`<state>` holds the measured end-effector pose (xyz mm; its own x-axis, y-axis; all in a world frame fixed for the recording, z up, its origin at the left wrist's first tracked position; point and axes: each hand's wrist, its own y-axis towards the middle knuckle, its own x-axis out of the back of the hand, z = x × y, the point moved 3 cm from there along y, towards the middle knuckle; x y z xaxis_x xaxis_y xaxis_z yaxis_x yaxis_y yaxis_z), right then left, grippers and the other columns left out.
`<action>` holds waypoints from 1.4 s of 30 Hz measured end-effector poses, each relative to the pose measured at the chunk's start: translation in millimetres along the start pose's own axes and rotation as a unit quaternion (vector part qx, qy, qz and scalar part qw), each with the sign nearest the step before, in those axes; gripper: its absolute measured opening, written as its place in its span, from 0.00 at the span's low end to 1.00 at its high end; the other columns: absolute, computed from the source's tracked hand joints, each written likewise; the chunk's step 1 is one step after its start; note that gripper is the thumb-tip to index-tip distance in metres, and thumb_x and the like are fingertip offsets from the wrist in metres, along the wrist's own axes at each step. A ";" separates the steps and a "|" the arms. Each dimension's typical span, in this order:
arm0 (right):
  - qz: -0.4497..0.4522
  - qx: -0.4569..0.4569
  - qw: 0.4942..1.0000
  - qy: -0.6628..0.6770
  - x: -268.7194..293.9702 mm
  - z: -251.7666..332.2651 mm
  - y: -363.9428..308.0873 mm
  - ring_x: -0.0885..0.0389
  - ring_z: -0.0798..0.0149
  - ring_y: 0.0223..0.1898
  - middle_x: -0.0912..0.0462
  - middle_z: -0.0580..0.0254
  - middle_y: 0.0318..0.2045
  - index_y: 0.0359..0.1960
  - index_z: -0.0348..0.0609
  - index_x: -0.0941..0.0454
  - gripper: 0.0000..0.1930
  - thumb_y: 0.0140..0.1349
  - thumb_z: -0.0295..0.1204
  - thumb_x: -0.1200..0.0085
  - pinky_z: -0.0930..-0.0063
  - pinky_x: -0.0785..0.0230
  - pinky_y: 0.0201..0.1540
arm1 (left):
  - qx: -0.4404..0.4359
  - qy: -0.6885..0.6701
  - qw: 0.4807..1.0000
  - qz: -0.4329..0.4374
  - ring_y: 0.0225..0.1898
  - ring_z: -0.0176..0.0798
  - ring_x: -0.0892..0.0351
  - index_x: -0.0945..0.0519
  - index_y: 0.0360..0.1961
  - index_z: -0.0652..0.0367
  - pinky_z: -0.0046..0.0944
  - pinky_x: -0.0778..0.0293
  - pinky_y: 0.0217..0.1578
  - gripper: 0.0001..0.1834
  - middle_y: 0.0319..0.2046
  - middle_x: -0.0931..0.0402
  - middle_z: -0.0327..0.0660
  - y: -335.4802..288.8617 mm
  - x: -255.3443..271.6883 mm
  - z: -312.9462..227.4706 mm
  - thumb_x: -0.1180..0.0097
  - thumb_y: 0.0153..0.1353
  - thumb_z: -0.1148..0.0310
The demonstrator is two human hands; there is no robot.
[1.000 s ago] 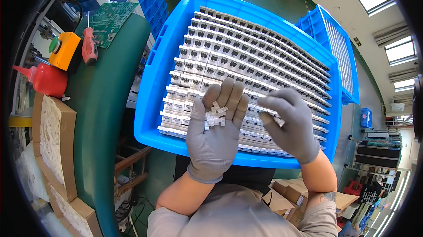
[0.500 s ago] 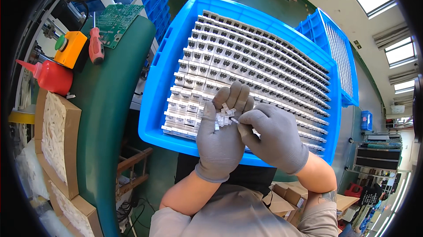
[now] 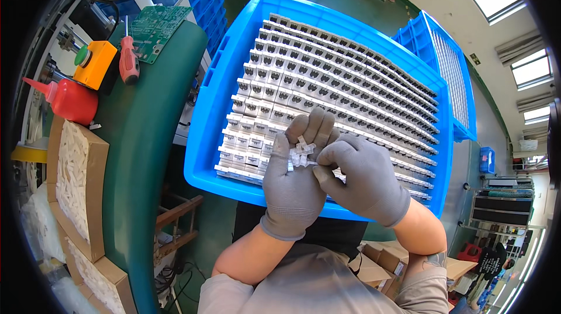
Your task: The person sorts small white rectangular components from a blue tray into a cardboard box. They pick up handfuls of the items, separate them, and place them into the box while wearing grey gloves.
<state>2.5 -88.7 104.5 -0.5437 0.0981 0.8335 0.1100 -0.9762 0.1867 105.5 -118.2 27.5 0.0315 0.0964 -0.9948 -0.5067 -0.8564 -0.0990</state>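
Right hand [image 3: 367, 181] brought to left hand [image 3: 294, 197], white piece [image 3: 312, 163] apparently pinched

Over one large blue crate [image 3: 228, 192] are two gloved hands [image 3: 365, 182] and small translucent pieces [image 3: 302, 153] too clustered to count; left of it, one screwdriver [image 3: 128, 64], one circuit board [image 3: 156, 30], one squeeze bottle [image 3: 73, 102], one push-button box [image 3: 97, 66], two cardboard boxes [image 3: 97, 197]; right, one filled crate [image 3: 416, 39].

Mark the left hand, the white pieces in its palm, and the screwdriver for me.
Left hand [image 3: 295, 182], head view: on the palm.
White pieces [image 3: 301, 154], head view: near the middle of the cluster.
Screwdriver [image 3: 129, 66], head view: on the red handle.
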 end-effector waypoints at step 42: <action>-0.005 -0.039 0.980 -0.196 -20.6 -82.7 9.8 0.15 0.52 0.31 0.17 0.58 0.30 0.34 0.46 0.19 0.04 0.58 0.28 0.37 0.59 0.22 0.34 | -0.009 0.008 0.998 -0.056 0.28 0.33 0.27 0.20 0.41 0.53 0.28 0.35 0.22 0.25 0.30 0.21 0.37 2.0 7.9 -28.6 0.64 0.81 0.49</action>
<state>-54.0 -116.2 46.2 -0.1808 0.1587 0.9706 0.0341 -0.9853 0.1674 129.4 -133.7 18.8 0.1000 0.1837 -0.9779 -0.4840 -0.8497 -0.2091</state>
